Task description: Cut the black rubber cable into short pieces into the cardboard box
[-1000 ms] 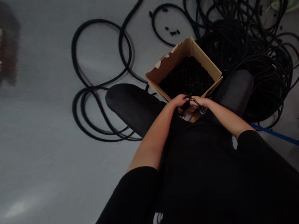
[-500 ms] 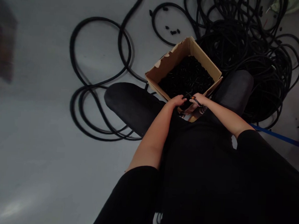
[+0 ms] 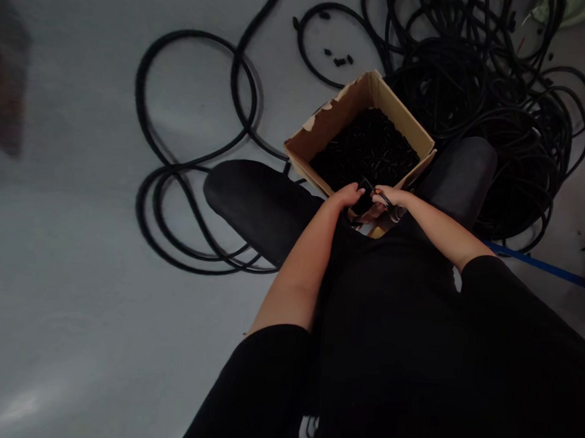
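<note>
Over the near edge of an open cardboard box (image 3: 405, 110), my left hand (image 3: 349, 195) is closed on a piece of black tubing (image 3: 362, 184), which is small and dark in view. Facing it, my right hand (image 3: 392, 194) is wrapped around scissors (image 3: 384, 200) with dark handles and a bit of orange. Their thin blades point left at the tubing; whether they touch it I cannot tell. Many short black pieces (image 3: 370, 144) lie in the box, below and beyond both hands.
A big tangle of black hose (image 3: 443, 76) lies on the floor beyond the box at right. Looser hose loops (image 3: 142, 82) spread at left, past my knee (image 3: 249, 189). Short black bits (image 3: 339, 62) are scattered on the floor. A blue strap (image 3: 544, 264) runs off right.
The scissors have turned slightly, and their blades show a little more clearly near my left fingers. Both hands stay in almost the same place over the box edge.
</note>
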{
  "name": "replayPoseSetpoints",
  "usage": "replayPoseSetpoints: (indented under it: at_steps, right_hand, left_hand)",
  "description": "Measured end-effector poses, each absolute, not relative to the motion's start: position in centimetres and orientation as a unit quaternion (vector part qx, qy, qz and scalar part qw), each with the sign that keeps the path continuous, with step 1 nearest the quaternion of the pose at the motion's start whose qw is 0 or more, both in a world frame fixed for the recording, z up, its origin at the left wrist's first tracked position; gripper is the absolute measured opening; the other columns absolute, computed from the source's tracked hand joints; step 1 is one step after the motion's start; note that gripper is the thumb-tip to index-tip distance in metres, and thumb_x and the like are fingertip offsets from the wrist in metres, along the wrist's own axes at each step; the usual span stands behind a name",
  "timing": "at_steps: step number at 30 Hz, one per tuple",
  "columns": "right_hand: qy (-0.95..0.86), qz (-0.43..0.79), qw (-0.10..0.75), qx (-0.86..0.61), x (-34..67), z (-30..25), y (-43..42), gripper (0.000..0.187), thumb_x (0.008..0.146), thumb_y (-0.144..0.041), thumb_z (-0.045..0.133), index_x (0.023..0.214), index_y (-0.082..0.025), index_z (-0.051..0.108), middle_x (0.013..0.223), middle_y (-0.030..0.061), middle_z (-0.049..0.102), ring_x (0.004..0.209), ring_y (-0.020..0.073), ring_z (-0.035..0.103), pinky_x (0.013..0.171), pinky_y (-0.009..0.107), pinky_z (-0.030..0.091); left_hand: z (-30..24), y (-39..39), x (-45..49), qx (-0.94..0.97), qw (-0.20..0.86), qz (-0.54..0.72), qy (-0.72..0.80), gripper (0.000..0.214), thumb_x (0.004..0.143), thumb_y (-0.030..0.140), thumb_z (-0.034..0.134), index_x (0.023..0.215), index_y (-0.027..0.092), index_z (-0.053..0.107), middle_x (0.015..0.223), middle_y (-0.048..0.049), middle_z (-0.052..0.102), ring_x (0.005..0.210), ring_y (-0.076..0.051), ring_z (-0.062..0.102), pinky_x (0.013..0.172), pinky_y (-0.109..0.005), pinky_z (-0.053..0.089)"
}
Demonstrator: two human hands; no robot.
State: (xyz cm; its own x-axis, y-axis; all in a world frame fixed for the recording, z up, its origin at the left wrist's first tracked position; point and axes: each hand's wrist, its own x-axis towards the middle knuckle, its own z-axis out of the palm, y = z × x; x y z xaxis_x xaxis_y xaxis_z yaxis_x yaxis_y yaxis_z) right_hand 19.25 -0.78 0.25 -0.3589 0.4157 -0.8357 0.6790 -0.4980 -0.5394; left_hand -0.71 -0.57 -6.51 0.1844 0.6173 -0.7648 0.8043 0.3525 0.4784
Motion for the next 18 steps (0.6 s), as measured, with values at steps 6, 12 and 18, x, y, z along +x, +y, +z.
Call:
replayPoseSetpoints:
  at_steps: [6, 12, 18]
  right_hand:
    - [0.523, -0.625, 0.108, 0.569, 19.08, 0.79, -0.37, 0.033, 0.107, 0.007, 0.072, 0.094, -0.021, 0.062, 0.073, -0.0072, 0.06, 0.071, 0.0113, 0.057, 0.065, 0.016, 0.044]
    - [0.547, -0.599, 0.138, 0.568, 19.18, 0.59, -0.49, 0.022, 0.12, -0.007, 0.07, 0.102, -0.02, 0.07, 0.072, -0.006, 0.062, 0.067, 0.0139, 0.059, 0.065, 0.021, 0.046]
    - [0.653, -0.474, 0.147, 0.573, 19.38, 0.08, 0.01, 0.018, 0.127, -0.023, 0.074, 0.126, -0.012, 0.088, 0.12, 0.0117, 0.094, 0.094, 0.0169, 0.08, 0.079, 0.022, 0.05]
  left_hand:
    - [-6.53, -0.64, -0.42, 0.586, 0.538, -0.062, 0.603, 0.022, 0.118, 0.025, 0.071, 0.128, 0.015, 0.088, 0.131, -0.0186, 0.094, 0.136, -0.037, 0.085, 0.123, -0.039, 0.065]
    - [-6.84, -0.64, -0.57, 0.596, 0.543, -0.041, 0.591, 0.024, 0.117, 0.026, 0.07, 0.125, 0.015, 0.09, 0.119, -0.0159, 0.092, 0.128, -0.036, 0.086, 0.121, -0.041, 0.066]
    - [-7.1, -0.44, -1.0, 0.584, 0.526, -0.033, 0.617, 0.027, 0.123, 0.03, 0.07, 0.136, 0.013, 0.086, 0.122, -0.0187, 0.091, 0.128, -0.037, 0.086, 0.118, -0.041, 0.066]
